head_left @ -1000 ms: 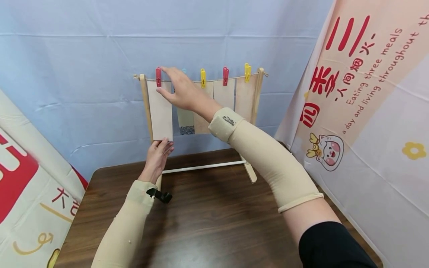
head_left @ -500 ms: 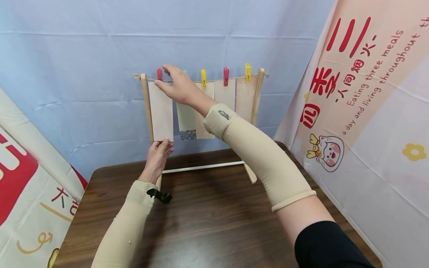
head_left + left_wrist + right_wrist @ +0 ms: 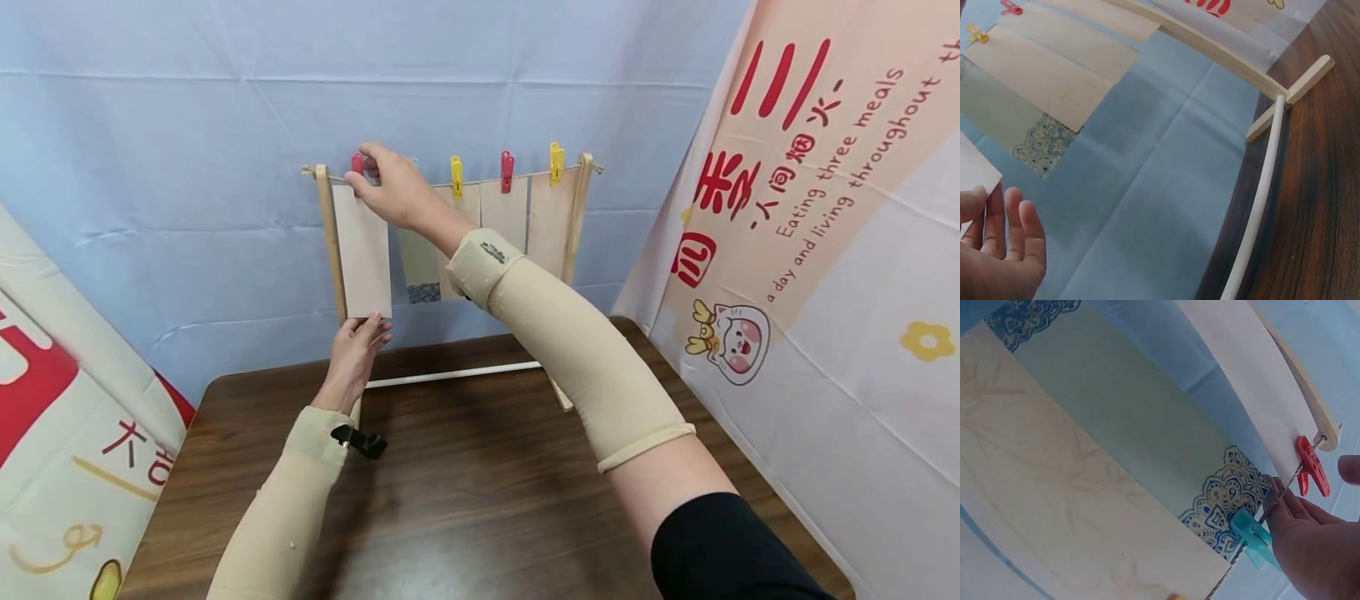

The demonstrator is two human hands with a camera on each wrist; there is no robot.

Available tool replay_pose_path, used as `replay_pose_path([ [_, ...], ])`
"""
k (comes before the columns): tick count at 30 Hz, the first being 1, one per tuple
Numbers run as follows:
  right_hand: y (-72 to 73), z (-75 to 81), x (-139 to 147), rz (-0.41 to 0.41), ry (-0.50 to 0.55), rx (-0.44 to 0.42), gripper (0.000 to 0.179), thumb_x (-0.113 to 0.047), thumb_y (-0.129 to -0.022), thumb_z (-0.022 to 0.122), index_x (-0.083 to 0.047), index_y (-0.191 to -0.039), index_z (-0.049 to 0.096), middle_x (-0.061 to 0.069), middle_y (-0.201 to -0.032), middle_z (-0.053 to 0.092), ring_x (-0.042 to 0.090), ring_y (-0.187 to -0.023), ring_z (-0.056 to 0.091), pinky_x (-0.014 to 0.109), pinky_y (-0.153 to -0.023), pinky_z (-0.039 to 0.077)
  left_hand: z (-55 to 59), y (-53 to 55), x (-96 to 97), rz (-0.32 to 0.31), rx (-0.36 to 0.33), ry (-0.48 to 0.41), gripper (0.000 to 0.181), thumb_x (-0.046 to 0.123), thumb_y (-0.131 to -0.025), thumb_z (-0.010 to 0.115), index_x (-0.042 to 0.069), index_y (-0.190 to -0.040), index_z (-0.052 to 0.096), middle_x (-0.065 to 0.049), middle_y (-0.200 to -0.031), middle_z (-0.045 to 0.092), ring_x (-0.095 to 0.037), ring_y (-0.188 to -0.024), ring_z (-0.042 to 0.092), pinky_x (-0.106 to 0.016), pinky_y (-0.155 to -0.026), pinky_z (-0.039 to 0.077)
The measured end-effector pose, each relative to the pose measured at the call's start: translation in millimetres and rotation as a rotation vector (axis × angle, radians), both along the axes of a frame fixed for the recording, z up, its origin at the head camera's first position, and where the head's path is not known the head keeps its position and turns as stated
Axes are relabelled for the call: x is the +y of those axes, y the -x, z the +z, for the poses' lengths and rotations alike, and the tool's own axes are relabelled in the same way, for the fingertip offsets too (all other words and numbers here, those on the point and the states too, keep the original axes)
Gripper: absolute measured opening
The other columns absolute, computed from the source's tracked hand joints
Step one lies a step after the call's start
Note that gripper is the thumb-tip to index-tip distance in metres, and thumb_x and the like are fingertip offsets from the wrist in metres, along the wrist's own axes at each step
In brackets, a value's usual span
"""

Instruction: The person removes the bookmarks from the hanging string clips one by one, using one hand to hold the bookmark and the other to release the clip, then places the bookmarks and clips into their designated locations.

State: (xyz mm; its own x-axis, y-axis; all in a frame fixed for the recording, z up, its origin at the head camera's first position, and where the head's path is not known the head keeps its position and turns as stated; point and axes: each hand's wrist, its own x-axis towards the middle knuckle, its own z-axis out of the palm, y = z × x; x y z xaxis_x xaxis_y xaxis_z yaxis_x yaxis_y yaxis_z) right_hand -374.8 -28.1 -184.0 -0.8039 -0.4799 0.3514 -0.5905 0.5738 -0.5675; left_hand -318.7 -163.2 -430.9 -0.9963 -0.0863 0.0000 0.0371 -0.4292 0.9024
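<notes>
A plain off-white paper strip (image 3: pixel 363 250) hangs at the left end of a string, under a red clothespin (image 3: pixel 357 164). My left hand (image 3: pixel 351 354) pinches its bottom edge between thumb and fingers; one corner of the strip (image 3: pixel 975 165) shows in the left wrist view. My right hand (image 3: pixel 405 196) is raised at the red clothespin. In the right wrist view, the thumb stands apart from the red clothespin (image 3: pixel 1312 467), while the fingers reach behind the string beside a teal clothespin (image 3: pixel 1251 532). That one clips a green strip (image 3: pixel 1116 419) with blue patterned ends.
The string runs between wooden posts (image 3: pixel 330 242) joined low down by a white rod (image 3: pixel 457 373). More paper strips hang to the right from a yellow clothespin (image 3: pixel 457 175), another red clothespin (image 3: pixel 507 172) and a second yellow clothespin (image 3: pixel 556 164). The stand is on a dark wooden table (image 3: pixel 465 500).
My right hand has shifted slightly left, its thumb rising from below the red clothespin to overlap it in the head view. The green strip has swung a little. The left hand still pinches the off-white strip.
</notes>
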Motion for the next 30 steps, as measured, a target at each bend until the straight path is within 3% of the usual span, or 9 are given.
replay_pose_path([
  [8,2.3,2.6,-2.3,0.013,0.034,-0.025,0.058,-0.036,-0.104,0.053,-0.01,-0.153,0.037,0.004,-0.14,0.056,0.009,-0.123,0.055,0.018,-0.095,0.047,-0.4,-1.0,0.3,0.028,0.025,0.012,0.025,0.023,-0.099,0.065,0.008,-0.116,0.055,-0.001,-0.106,0.068,-0.017,-0.102,0.067,-0.047,-0.108,0.042],
  [14,4.1,2.6,-1.8,0.019,0.09,-0.043,0.053,-0.034,-0.103,0.055,-0.01,-0.149,0.044,0.003,-0.136,0.059,0.008,-0.12,0.057,0.018,-0.094,0.047,-1.6,-2.8,1.1,0.029,0.017,0.047,0.027,0.025,-0.099,0.065,0.007,-0.118,0.057,-0.003,-0.109,0.069,-0.019,-0.106,0.067,-0.043,-0.104,0.046],
  [19,6.3,1.5,-1.4,0.024,0.149,-0.009,0.042,-0.032,-0.104,0.054,-0.01,-0.141,0.053,0.0,-0.126,0.064,0.008,-0.113,0.059,0.019,-0.091,0.047,-2.3,-2.3,2.0,0.035,0.02,0.056,0.027,0.025,-0.099,0.064,0.007,-0.118,0.057,-0.005,-0.112,0.068,-0.023,-0.111,0.066,-0.037,-0.098,0.051],
  [24,6.1,0.3,-1.3,0.009,0.184,0.017,0.036,-0.03,-0.105,0.053,-0.011,-0.135,0.059,-0.002,-0.12,0.066,0.007,-0.109,0.06,0.02,-0.089,0.047,-4.0,-0.4,3.4,0.04,0.018,0.045,0.026,0.023,-0.099,0.064,0.006,-0.118,0.057,-0.012,-0.119,0.067,-0.018,-0.103,0.068,-0.035,-0.096,0.052],
  [30,6.1,0.1,-2.1,-0.007,0.199,0.035,0.031,-0.029,-0.105,0.055,-0.012,-0.13,0.061,-0.003,-0.116,0.068,0.006,-0.105,0.061,0.019,-0.087,0.047,-4.7,0.6,3.7,0.051,0.026,0.044,0.026,0.023,-0.099,0.063,0.005,-0.118,0.057,-0.023,-0.131,0.06,-0.027,-0.112,0.065,-0.037,-0.097,0.051],
])
